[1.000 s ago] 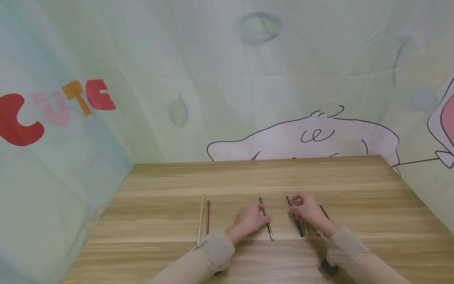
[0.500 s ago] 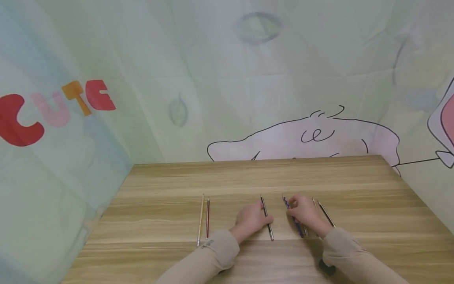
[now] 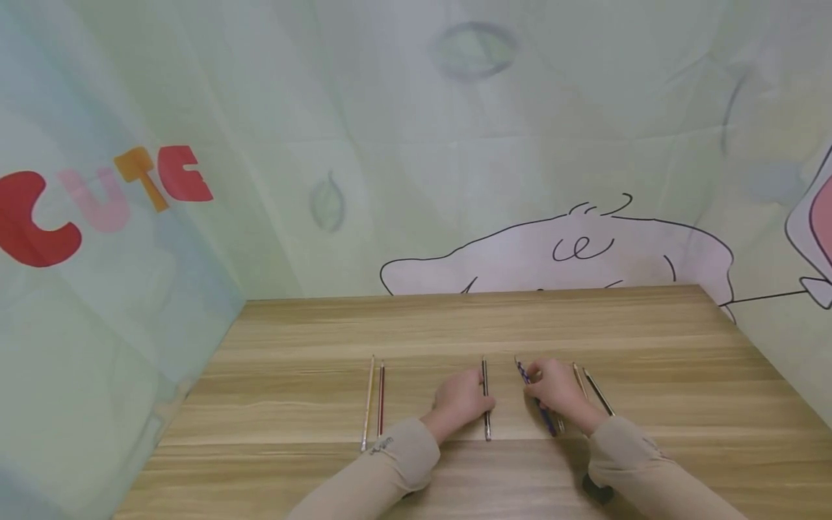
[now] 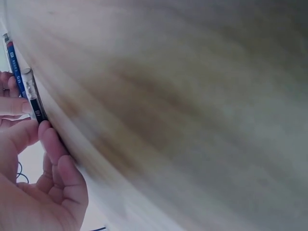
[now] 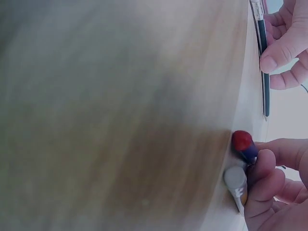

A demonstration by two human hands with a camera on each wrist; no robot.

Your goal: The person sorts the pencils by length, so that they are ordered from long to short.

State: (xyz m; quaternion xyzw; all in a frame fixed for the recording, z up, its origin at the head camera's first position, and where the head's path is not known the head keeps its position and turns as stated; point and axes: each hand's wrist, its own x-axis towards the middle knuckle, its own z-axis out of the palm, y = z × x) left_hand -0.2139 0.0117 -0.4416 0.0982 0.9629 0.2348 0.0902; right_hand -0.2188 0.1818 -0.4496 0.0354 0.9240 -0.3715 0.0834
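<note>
In the head view my left hand [image 3: 460, 399] pinches a black pencil [image 3: 484, 379] between thumb and fingers, low against the wooden table [image 3: 312, 328]. The silver-capped end of that pencil [image 4: 31, 89] shows in the left wrist view. My right hand [image 3: 560, 390] holds a blue-purple patterned pencil [image 3: 544, 416], which lies tilted, its far end leaning left. The right wrist view shows this pencil's red end [image 5: 242, 141] by the fingers, with a silver-ended pencil [image 5: 236, 179] close beside it. The right hand partly covers other pencils.
A yellow pencil [image 3: 368, 404] and a dark red pencil [image 3: 381, 401] lie side by side on the left. Right of my right hand are a light brown pencil [image 3: 580, 380] and a black pencil [image 3: 599, 392]. A printed curtain [image 3: 292, 180] borders the table.
The black pencil in my left hand has turned from slanted to nearly straight, its near end swinging left. My right hand has shifted left, with the blue-purple pencil's far end moving left too.
</note>
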